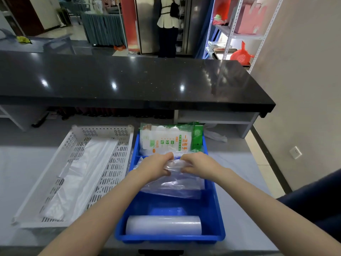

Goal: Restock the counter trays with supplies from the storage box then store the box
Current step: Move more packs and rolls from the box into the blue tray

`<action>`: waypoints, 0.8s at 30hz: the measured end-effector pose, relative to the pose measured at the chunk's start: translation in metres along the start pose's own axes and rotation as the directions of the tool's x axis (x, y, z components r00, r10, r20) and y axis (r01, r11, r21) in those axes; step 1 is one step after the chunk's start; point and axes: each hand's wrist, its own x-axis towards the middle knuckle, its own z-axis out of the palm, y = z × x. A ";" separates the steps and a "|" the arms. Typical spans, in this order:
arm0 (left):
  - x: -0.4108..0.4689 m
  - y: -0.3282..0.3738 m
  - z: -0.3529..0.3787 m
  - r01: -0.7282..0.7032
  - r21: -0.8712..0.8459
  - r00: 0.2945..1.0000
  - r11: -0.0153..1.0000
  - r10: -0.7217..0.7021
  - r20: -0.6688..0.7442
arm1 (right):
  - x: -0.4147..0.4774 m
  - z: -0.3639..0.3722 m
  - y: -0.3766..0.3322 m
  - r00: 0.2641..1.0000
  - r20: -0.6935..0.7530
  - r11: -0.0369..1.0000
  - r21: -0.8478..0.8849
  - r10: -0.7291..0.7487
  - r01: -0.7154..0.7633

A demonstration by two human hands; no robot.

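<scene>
A blue divided tray (212, 215) stands on the grey counter in front of me. Its far section holds a green and white pack of disposable gloves (166, 140). In its middle section lies a stack of clear plastic bags (175, 183). My left hand (154, 167) and my right hand (197, 164) both grip the far edge of that stack. A roll of clear film (163, 227) lies in the near section. To the left stands a white perforated basket (118, 174) with clear plastic bags (81, 174) lying flat in it.
A black raised countertop (129, 80) runs across behind the trays, with an open shelf under it. A crumpled white bag (215, 134) lies behind the blue tray. A person stands beyond the counter. Metal shelving (239, 34) and a wall are on the right.
</scene>
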 end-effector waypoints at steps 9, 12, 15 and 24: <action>0.011 0.002 -0.015 -0.108 0.121 0.907 0.987 0.148 -0.394 | 0.011 -0.009 -0.003 0.904 -0.420 0.990 -0.140 -0.079 0.022; 0.011 0.008 -0.031 -0.133 0.242 0.805 0.961 0.247 -0.539 | 0.006 -0.019 -0.005 0.834 -0.523 0.977 -0.200 -0.174 0.079; 0.005 0.011 -0.024 -0.157 0.246 0.803 0.956 0.269 -0.532 | -0.001 -0.014 -0.003 0.864 -0.482 0.982 -0.181 -0.144 0.063; -0.023 -0.004 0.020 -0.126 0.164 0.936 0.978 0.172 -0.306 | -0.017 0.027 0.002 0.990 -0.139 1.000 -0.002 -0.007 0.007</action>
